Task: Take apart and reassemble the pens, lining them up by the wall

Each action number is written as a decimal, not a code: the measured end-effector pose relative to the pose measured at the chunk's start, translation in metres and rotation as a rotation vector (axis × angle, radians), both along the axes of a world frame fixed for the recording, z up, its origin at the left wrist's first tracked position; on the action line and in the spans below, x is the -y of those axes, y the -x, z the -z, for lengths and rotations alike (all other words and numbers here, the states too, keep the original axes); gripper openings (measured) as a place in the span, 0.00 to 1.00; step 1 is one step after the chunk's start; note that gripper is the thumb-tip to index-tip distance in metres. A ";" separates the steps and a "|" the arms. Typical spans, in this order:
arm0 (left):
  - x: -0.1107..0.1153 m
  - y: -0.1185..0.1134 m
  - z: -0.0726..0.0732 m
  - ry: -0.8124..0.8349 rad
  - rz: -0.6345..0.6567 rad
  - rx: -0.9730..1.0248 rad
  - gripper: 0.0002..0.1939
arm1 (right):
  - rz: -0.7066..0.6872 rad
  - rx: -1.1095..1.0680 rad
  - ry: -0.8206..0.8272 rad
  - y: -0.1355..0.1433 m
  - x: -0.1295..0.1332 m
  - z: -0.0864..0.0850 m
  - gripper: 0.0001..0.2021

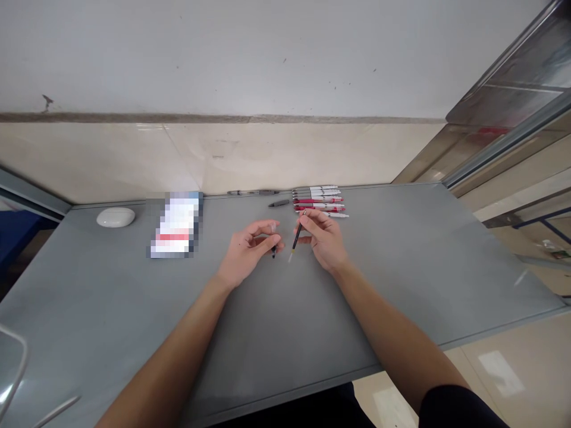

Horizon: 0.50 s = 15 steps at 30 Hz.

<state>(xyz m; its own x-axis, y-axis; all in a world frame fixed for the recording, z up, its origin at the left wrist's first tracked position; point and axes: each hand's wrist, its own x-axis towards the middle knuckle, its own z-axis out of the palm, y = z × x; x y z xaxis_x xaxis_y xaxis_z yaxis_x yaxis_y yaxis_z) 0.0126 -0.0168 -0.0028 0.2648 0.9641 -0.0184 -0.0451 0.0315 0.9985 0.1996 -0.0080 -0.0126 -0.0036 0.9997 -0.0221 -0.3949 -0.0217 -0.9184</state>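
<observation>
Pinched between the thumb and fingers of my left hand (244,252) is a pen barrel (273,251), clear at the top with a dark lower end; my fingers hide much of it. My right hand (329,242) grips a slim black pen refill (296,238) near its upper end. The refill slants down to the left, with a yellowish band and a pale end at the bottom, apart from the barrel. Just beyond both hands lies a short dark grey pen part (279,203). Close behind my right hand is a row of white, grey and red pens (317,200).
A long, thin pen (253,192) lies along the back edge of the grey table (285,333), by the wall. To the left are a blurred-out phone-like object (176,226) and a white computer mouse (115,217). A pale cable (20,362) hangs at the lower left.
</observation>
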 end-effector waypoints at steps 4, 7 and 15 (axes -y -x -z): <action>0.003 -0.003 -0.003 -0.068 0.036 -0.099 0.14 | 0.119 -0.067 -0.013 0.001 0.000 -0.006 0.11; 0.004 -0.006 -0.002 -0.091 0.056 -0.172 0.15 | 0.243 -0.128 -0.043 0.000 0.000 -0.011 0.11; 0.010 -0.011 0.002 -0.356 0.050 -0.437 0.12 | 0.439 -0.177 -0.087 -0.001 -0.001 -0.015 0.13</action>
<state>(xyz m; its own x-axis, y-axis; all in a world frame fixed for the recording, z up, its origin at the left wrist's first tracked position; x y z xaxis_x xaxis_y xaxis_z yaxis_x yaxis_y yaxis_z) 0.0238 -0.0265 -0.0048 0.3511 0.9174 0.1874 0.3680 -0.3193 0.8733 0.2006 -0.0068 0.0020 0.4231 0.9058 0.0243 -0.5003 0.2559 -0.8272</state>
